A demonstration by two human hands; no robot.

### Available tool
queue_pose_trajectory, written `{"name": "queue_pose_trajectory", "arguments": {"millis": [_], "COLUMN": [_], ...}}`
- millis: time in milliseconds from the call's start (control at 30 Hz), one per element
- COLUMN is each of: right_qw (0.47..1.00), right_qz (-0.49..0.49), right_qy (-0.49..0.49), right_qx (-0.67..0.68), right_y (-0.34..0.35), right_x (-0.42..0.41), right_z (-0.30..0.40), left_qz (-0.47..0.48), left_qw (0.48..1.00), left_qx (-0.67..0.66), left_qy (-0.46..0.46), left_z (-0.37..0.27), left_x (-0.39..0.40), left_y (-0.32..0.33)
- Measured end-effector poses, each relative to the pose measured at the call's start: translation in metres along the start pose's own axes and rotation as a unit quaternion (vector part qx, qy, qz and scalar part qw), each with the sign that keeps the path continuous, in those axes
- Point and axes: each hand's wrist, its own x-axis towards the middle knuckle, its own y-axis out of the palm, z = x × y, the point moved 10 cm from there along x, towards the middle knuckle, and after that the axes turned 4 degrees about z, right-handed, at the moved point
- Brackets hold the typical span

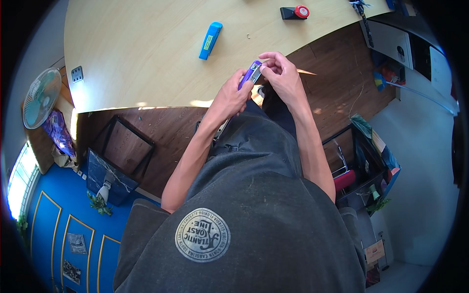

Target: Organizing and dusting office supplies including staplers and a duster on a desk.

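Observation:
My left hand (234,91) is closed around a purple stapler (253,74), held over the near edge of the wooden table (139,55). Metal parts show along the stapler's side. My right hand (277,69) is at the stapler's upper end, thumb and finger bent close to it; whether they grip anything is too small to tell. A blue stapler (210,41) with a yellowish label lies on the table beyond my left hand. What looks like a staple (248,36) lies on the tabletop between the blue stapler and a black object with a round red top (301,12).
The table edge curves just in front of me. A white fan (42,98) stands at the left. Behind on the left is a small marble-patterned table (110,175); a black-framed shelf (361,161) stands to the right. A power outlet panel (77,74) sits on the tabletop.

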Motion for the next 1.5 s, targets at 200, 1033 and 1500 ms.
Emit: {"name": "queue_pose_trajectory", "arguments": {"millis": [200,1033,1500], "right_qw": [0.997,0.954,0.858], "right_qz": [-0.010,-0.122,-0.154], "right_qy": [-0.010,-0.123,-0.228], "right_qx": [-0.070,-0.243,-0.435], "right_y": [-0.002,-0.001,0.030], "right_x": [-0.002,0.063,0.101], "right_z": [0.005,-0.016,0.008], "left_qz": [0.008,-0.006,-0.038], "left_qw": [1.000,0.987,0.986], "left_qx": [0.012,-0.096,-0.111], "left_qy": [-0.008,-0.126,-0.120], "left_z": [0.000,0.035,0.043], "left_x": [0.001,0.006,-0.006], "left_y": [0.002,-0.020,-0.035]}}
